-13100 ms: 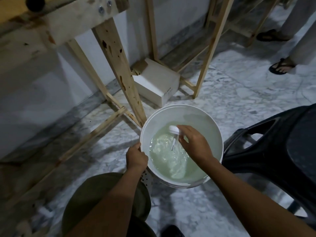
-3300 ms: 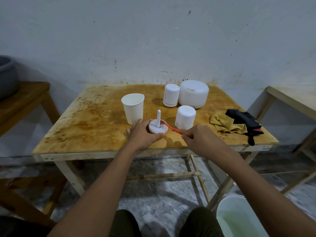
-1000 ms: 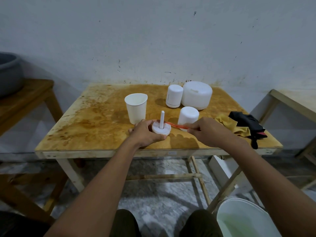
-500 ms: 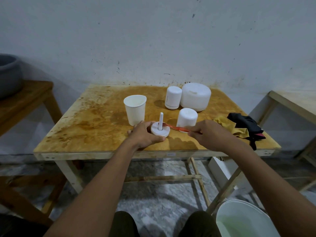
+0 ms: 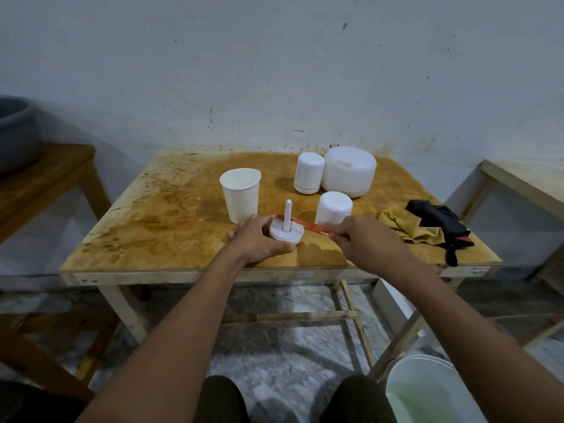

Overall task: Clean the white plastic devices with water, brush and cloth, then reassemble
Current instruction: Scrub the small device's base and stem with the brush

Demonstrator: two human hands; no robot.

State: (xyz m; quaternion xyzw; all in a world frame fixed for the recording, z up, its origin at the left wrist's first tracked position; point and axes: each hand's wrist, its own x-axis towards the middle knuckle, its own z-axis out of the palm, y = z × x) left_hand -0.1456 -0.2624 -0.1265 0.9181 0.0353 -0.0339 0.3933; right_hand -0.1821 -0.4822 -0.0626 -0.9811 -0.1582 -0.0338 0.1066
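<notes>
- Right at the table's [image 5: 171, 227] near edge, the base [image 5: 287, 233], a white disc, sits flat on the wood between your two hands. A thin stem [image 5: 288, 213] stands upright from its middle.
- Your left hand [image 5: 259, 239] is curled round the disc's left side, with the thumb at the near rim and the fingers round the far side, gripping it.
- Your right hand [image 5: 366, 242] pinches the handle of the brush [image 5: 308, 225], a red-orange one. The brush slants up and left across the disc, and its far end lies on the disc's top just behind the stem.
- A white cap [image 5: 334, 209], a short cylinder, stands just behind the brush and right of the stem, apart from the base.
- A paper cup [image 5: 240, 195] stands open end up, just behind your left hand.
- Further back, near the wall, a taller white device [image 5: 308, 173] and a wide dome [image 5: 349, 171] stand side by side. You cannot tell whether they touch.
- Right of your right hand a yellow cloth [image 5: 406, 227] lies crumpled, and a black cloth [image 5: 439, 221] lies partly over it, reaching the table's right edge.
- On the floor by your right knee stands a white bucket [image 5: 421, 389] with pale water in it.
- At the far left a grey tub [image 5: 15, 135] rests on a lower wooden table [image 5: 45, 178], and at the far right another wooden frame [image 5: 518, 184] shows.
</notes>
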